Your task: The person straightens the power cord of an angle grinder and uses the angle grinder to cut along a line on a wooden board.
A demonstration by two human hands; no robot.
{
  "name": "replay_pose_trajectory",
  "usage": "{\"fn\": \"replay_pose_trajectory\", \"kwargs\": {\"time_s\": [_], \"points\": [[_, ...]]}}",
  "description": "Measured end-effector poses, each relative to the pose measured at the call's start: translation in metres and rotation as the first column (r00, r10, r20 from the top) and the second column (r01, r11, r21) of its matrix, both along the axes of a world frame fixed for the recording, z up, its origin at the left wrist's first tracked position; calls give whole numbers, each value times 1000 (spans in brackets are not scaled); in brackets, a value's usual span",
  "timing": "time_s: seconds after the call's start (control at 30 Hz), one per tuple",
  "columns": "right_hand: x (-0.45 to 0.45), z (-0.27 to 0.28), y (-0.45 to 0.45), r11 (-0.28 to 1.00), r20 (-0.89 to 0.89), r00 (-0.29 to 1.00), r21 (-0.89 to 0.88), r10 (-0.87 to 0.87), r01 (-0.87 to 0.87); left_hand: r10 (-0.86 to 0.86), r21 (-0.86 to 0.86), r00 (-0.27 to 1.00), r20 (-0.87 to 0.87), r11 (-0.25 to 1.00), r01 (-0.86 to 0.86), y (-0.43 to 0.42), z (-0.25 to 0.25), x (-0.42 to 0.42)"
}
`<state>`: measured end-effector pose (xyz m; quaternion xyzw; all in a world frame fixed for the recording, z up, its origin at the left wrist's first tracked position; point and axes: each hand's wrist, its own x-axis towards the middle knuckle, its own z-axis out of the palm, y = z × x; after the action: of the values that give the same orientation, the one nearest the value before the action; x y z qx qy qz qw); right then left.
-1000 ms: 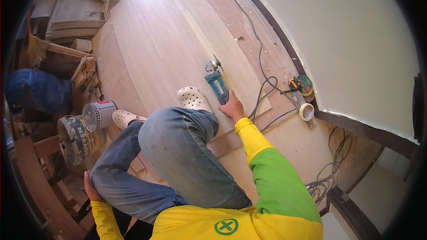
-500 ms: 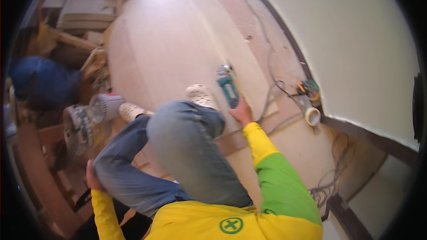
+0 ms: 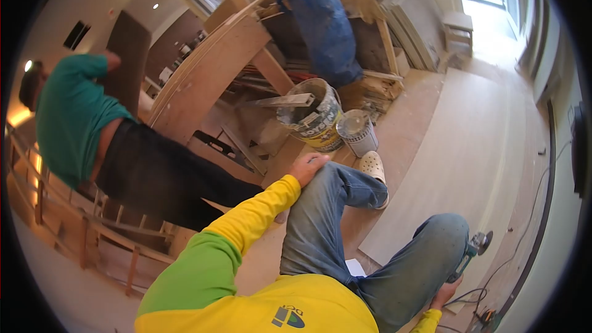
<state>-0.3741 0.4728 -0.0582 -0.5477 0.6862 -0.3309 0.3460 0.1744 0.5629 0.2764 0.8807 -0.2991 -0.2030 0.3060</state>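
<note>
My left hand (image 3: 308, 168) lies over my bent left knee with its fingers stretched along the jeans (image 3: 327, 209); it holds nothing. Low at the right, my right hand (image 3: 445, 293) is wrapped round the rear body of a teal angle grinder (image 3: 467, 258). My right knee partly hides both the tool and the hand. The grinder's disc (image 3: 483, 242) points away from me, over a large pale wood panel (image 3: 456, 160) lying on the floor.
Left, a co-worker in a teal shirt (image 3: 77, 117) stands turned away. A plaster-smeared bucket (image 3: 317, 123) and a smaller can (image 3: 357, 132) stand before my left foot. Behind are a blue bag (image 3: 327, 31) and wooden framing (image 3: 206, 74). A cord (image 3: 524, 237) runs along the right wall.
My view has swung left, bringing the co-worker, buckets and room beyond into sight. My left hand now sits on top of the knee. The grinder stays in my right hand.
</note>
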Motion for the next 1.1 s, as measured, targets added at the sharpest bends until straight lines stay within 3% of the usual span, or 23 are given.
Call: {"fn": "replay_pose_trajectory", "kwargs": {"time_s": [0.13, 0.2, 0.3, 0.37, 0.43, 0.47, 0.6, 0.7, 0.73, 0.77, 0.8, 0.87, 0.93, 0.97, 1.0, 1.03, 1.07, 1.1], "points": [[-8, 51, -1, 995, 11, 999, 89, -33, 32, 40, 48, 996, 85, 998, -44, 3, 5, -12], [-16, 63, 0, 987, 136, 986, 137, -100, 81, 47, 36, 996, 70, 998, -50, 10, 4, -16], [-28, 72, 4, 988, -15, 989, 36, -149, 149, 39, -9, 997, 71, 999, -38, 21, 15, -25], [-46, 64, 3, 995, 2, 995, -7, -101, 101, 17, 2, 992, 122, 1000, -18, 30, 19, -25], [-62, 78, 11, 989, 189, 982, -143, -14, 42, 30, 2, 993, 115, 1000, -30, 42, 38, -29], [-49, 121, 22, 997, 62, 996, -48, -61, 64, 26, 20, 993, 118, 999, -29, 48, 47, -31], [-66, 105, 17, 990, -20, 996, -117, -83, 80, 58, 20, 995, 79, 998, -60, 73, 60, -20], [-76, 110, 21, 989, 33, 999, -141, -43, 48, 8, -67, 995, 101, 998, -1, 84, 25, 5], [-54, 141, 29, 947, -96, 995, -322, -39, 6, -3, -103, 999, 50, 995, 8, 89, 11, 17], [-77, 118, 27, 982, -149, 988, -188, -50, 22, 0, -105, 1000, 0, 994, 0, 94, -2, 26], [-73, 116, 29, 952, -111, 989, -298, -102, 64, 19, -122, 1000, 12, 992, -18, 99, -21, 36], [-52, 148, 36, 970, -31, 990, -208, -140, 130, -10, -269, 991, -136, 963, -27, 107, -45, 53], [-33, 177, 46, 978, -20, 985, -128, -170, 166, -85, -413, 993, 86, 904, 113, 132, -102, 90], [-25, 187, 48, 978, -11, 981, -77, -193, 191, 155, -478, 945, -289, 831, -283, 136, -120, 81], [-21, 193, 51, 976, -8, 980, -96, -197, 195, 335, -373, 706, -625, 666, -646, 153, -136, 69], [-6, 209, 53, 972, -145, 963, -88, -227, 216, 376, -177, 833, -407, 862, -475, 201, -205, 90], [-7, 205, 51, 971, -122, 966, -110, -227, 214, -61, 395, 993, 97, 919, 17, 262, -337, 115], [-10, 197, 50, 969, -98, 970, -129, -223, 210, -150, 580, 989, -11, 805, 128, 280, -344, 88]]}}
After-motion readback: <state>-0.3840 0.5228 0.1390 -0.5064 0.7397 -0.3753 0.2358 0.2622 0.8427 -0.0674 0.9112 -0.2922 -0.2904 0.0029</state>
